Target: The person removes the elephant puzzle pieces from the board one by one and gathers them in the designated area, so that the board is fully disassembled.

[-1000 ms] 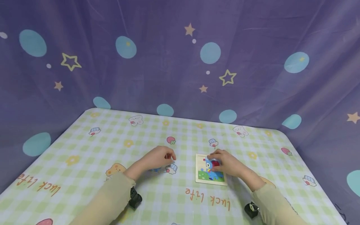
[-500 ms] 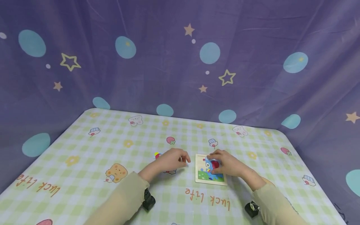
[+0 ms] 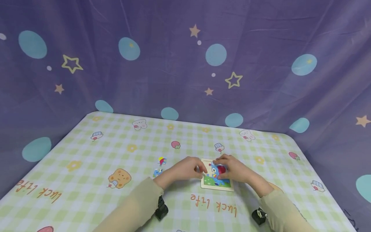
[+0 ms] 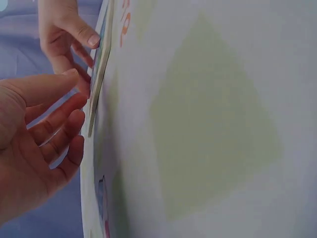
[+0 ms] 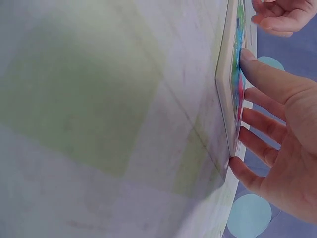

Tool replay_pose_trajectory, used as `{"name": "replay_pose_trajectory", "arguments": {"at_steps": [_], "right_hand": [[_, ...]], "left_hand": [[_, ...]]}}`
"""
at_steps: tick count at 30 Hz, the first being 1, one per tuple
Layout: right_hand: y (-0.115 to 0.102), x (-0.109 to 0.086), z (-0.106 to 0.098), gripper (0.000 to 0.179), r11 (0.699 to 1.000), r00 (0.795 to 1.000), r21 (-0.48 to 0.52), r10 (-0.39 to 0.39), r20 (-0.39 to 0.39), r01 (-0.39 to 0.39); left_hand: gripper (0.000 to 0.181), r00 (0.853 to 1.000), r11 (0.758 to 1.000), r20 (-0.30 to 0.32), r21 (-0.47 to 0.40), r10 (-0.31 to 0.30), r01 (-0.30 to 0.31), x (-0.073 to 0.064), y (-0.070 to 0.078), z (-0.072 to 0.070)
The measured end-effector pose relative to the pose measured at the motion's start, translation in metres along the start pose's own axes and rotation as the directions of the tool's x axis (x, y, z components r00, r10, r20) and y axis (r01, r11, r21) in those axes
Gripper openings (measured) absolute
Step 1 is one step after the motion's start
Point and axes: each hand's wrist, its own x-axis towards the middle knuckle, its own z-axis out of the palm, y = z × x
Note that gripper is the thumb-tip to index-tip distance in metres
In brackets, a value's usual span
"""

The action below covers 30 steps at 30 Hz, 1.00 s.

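Two sleeved forearms reach in over a checked tablecloth (image 3: 171, 199), each wearing one black wrist camera, two in all. The left hand (image 3: 188, 169), fingers loosely bent and thumb near the index finger, has just crossed rightward to the left edge of a wooden jigsaw board (image 3: 215, 188). No piece shows in its grasp, but the fingertips are partly hidden, so whether it holds one cannot be told. The right hand (image 3: 235, 169) rests spread over the board's right side, its place unchanged, thumb on the picture of a blue cartoon animal.

The single board lies flat, right of centre on the cloth. The left hand's crossing uncovers two loose puzzle pieces, well to the board's left: one blue-and-white piece (image 3: 157, 172) and, slightly farther off, one yellow-and-red piece (image 3: 162, 160). The work appears to have shifted onto the board, the puzzle seemingly unfinished while those two lie outside its frame.

Behind hangs one purple curtain (image 3: 174, 77), printed with two outlined stars and four solid ones.
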Motion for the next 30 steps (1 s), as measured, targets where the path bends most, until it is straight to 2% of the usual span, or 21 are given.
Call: {"name": "replay_pose_trajectory", "arguments": {"at_steps": [3,8,15,19,23,30], "right_hand": [[-0.001,-0.001,0.001,0.053,1.000,1.000,0.006,-0.012,-0.011,0.012],[0.000,-0.002,0.002,0.054,0.998,0.997,-0.024,-0.057,-0.047,0.056],[0.000,-0.001,0.001,0.052,1.000,1.000,0.009,-0.026,-0.005,0.026],[0.000,-0.001,0.001,0.053,1.000,1.000,0.004,-0.023,-0.001,0.023],[0.000,0.000,0.000,0.053,1.000,1.000,0.008,-0.014,-0.001,0.014],[0.002,0.002,0.001,0.054,1.000,1.000,0.002,-0.004,0.011,0.004]], "left_hand": [[0.017,1.000,1.000,0.027,0.002,0.001,-0.001,0.004,-0.001,0.004],[0.023,0.999,0.998,0.044,0.063,0.016,-0.019,0.009,-0.001,0.009],[0.032,0.997,0.993,0.077,0.116,0.016,-0.025,0.011,0.002,0.011],[0.036,0.997,0.991,0.076,0.132,0.019,-0.029,0.011,0.003,0.011],[0.034,0.997,0.988,0.073,0.150,0.019,-0.030,0.010,0.004,0.010],[0.031,0.997,0.983,0.080,0.182,-0.017,0.002,0.009,0.010,0.009]]}}
